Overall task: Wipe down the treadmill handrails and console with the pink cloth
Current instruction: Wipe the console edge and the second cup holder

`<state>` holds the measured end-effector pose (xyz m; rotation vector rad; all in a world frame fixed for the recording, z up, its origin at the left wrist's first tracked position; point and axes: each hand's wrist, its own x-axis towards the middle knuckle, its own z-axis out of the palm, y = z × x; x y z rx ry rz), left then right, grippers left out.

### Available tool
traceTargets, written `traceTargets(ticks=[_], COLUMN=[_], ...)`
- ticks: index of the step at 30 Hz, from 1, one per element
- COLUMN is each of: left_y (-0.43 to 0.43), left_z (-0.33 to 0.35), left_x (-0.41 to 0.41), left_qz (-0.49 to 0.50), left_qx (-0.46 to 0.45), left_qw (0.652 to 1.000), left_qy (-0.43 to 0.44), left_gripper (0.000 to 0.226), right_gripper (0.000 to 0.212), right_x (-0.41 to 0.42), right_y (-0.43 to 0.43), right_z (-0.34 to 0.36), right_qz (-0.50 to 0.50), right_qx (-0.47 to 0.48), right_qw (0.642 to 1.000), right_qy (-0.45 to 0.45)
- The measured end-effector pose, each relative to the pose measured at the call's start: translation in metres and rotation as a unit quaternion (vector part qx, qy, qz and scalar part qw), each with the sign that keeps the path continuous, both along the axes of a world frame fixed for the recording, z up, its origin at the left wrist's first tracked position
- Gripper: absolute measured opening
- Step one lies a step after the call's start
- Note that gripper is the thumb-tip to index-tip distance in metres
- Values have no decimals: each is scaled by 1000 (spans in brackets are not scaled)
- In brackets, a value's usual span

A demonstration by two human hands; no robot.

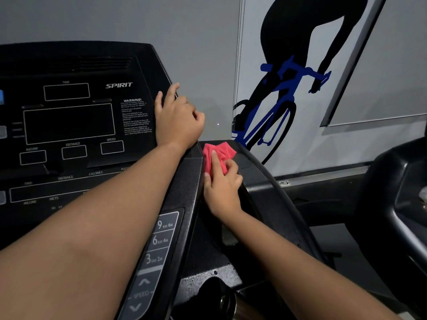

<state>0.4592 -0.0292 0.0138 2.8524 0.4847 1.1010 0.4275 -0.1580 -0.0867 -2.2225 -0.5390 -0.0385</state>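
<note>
The black treadmill console [76, 121] fills the left half of the head view, its displays dark. My left hand [178, 118] grips the console's right edge, thumb on the front face and fingers curled round behind. The bunched pink cloth [219, 153] lies on the black right side of the console, where the curved handrail [272, 179] begins. My right hand [221, 188] holds the cloth and presses it down there, forefinger stretched over it.
A speed keypad [159, 241] with number buttons and arrows sits below my left forearm. A second black machine [397, 192] stands close on the right. Behind is a grey wall with a cyclist graphic [284, 88]. A dark cup holder [219, 296] lies near the bottom edge.
</note>
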Motion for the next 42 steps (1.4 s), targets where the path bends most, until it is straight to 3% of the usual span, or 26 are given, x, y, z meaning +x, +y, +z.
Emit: traceTargets(ticks=[3,9,13,20,27,31,35,42], left_y=[0,1,0,-2,-4,-2,-1,-3], left_z=[0,0,0,-2,-1,-2,-3,-2], left_x=[-1,-1,-2,-1,-2,-1,-1,-1], left_qz=[-3,-5,-3,3,8,7,1,6], left_qx=[-4,0,3,4,-4,-1,-2,-3], left_qw=[1000,1000,1000,1000,1000,1000,1000,1000], left_qy=[-1,-5,0,4,-3,-8,-12,-8], left_gripper=[36,37,37,37,35,35,35,34], right_gripper=[67,66,66,52,41,52,64,56], right_x=[-21,-36,-49,-24,-32,-21,2,62], right_y=[-6,-32,-28,-5,-25,-17,-17,-78], right_z=[-8,-14,-11,-9,-14,-11,-4,-3], right_qz=[59,181,176,67,157,105,41,-139], right_qx=[-5,-99,-135,-50,-105,-169,-253,-205], right_qw=[997,962,966,993,979,979,956,962], right_qy=[47,178,136,87,73,-42,-142,-118])
